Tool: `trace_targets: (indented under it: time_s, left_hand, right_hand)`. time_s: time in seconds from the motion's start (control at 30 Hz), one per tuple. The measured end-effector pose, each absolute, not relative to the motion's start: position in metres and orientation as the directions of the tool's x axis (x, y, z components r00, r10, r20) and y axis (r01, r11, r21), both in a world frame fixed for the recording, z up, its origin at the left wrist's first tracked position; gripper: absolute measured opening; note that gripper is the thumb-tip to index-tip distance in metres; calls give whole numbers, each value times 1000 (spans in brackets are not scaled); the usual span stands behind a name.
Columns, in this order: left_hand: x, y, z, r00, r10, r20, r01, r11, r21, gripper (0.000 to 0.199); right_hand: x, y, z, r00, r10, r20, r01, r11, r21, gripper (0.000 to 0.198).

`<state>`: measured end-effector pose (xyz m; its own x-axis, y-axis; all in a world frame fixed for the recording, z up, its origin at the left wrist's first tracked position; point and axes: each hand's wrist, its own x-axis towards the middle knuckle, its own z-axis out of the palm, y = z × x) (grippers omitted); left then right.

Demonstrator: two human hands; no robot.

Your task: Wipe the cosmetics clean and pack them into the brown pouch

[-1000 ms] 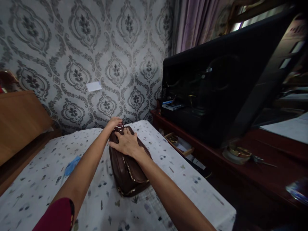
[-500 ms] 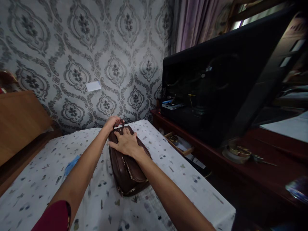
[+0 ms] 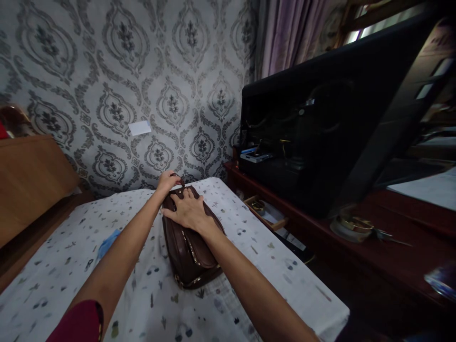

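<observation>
A brown leather bag (image 3: 178, 251) with gold zippers lies on a white patterned cloth (image 3: 270, 270). My right hand (image 3: 188, 209) rests flat on top of it, fingers spread. At the bag's far end, my left hand (image 3: 168, 181) is closed around the bag's handle (image 3: 181, 181), of which only a short piece shows. Beside my left forearm, partly hidden by it, is a small crumpled blue item (image 3: 107, 243) that I cannot make out.
To the right, a dark red desk (image 3: 384, 256) carries a large black screen (image 3: 302, 123) and tape rolls (image 3: 352, 227). An open drawer (image 3: 265, 213) sits beside the cloth-covered surface. A wooden panel (image 3: 33, 180) stands at left, patterned wall behind.
My left hand has shifted slightly at the handle, and less of the handle shows now. The right hand stays flat on the bag, and the view has moved only a little.
</observation>
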<state>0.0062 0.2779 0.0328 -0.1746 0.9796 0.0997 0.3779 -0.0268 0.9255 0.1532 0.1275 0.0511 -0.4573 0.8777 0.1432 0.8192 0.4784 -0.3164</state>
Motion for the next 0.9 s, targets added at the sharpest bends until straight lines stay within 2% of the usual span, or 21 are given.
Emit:
trace_targets:
  time_s: [0.13, 0.23, 0.47, 0.63, 0.77, 0.9]
  left_hand:
    - [4, 265, 34, -121, 975, 184, 321, -137, 937, 23]
    - [2, 259, 37, -76, 973, 219, 271, -191, 943, 25]
    - [-22, 250, 65, 114, 992, 60, 321, -94, 942, 43]
    - [-40, 239, 74, 172, 985, -18, 433, -59, 899, 42]
    - [-44, 233, 68, 211, 977, -23, 485, -84, 871, 40]
    - [-44, 234, 60, 198, 980, 35, 498, -132, 857, 35]
  right_hand:
    - [153, 127, 51, -454, 878, 155, 819, 479, -315, 71]
    - [153, 127, 51, -454, 878, 153, 820, 478, -315, 71]
    - [154, 127, 49, -448, 878, 167, 812, 478, -336, 74]
    - [154, 129, 49, -456, 875, 160, 809, 483, -335, 73]
    - [153, 131, 47, -455, 875, 168, 808, 485, -336, 73]
    - [152, 130, 47, -449, 876, 175, 813, 482, -326, 72]
